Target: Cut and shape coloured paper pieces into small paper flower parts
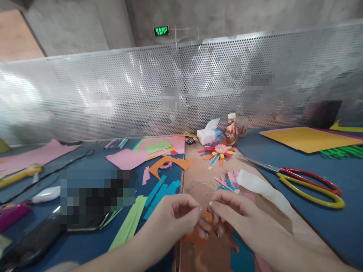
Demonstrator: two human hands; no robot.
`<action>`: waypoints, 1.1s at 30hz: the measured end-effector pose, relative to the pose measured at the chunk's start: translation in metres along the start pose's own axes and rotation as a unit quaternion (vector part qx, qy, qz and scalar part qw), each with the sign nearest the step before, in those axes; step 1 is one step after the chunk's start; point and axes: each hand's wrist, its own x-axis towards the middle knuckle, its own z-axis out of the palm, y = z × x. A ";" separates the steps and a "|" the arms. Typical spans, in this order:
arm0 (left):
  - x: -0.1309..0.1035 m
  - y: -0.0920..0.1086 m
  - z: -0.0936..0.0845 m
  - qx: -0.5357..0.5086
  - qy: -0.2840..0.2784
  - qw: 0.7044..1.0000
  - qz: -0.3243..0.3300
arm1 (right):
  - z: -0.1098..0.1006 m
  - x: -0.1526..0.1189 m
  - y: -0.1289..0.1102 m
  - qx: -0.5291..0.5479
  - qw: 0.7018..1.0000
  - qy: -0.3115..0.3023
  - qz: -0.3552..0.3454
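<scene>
My left hand (185, 215) and my right hand (231, 211) meet over the brown board (195, 151), thumbs pinched against fingers. Whatever sits between the fingertips is too small or faint to make out. A thin, pale line curves just beyond them. Orange paper (208, 216) shows beneath the fingers, partly hidden. Blue paper (241, 253) lies under my right wrist. Beyond my right hand is a pile of pink and blue paper strips (227, 182). Further off sits a layered paper flower (220, 149) with a pink centre. Blue paper pieces (163, 196) and green strips (129, 223) lie left of my left hand.
Scissors (309, 185) with red and yellow handles lie open on the right. A tissue pack (209, 136) and a bottle (231, 130) stand at the back. Orange paper offcuts (157, 166) lie left of the board. A perforated metal partition (136, 90) closes off the far side.
</scene>
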 end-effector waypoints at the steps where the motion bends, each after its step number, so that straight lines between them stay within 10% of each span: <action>1: 0.000 0.000 0.000 0.001 0.001 1.000 -0.002 | 0.000 0.000 0.000 0.000 1.000 -0.001 0.003; 33: 0.000 0.000 -0.001 -0.005 0.001 1.000 0.010 | 0.000 -0.001 0.002 -0.054 0.998 0.027 -0.014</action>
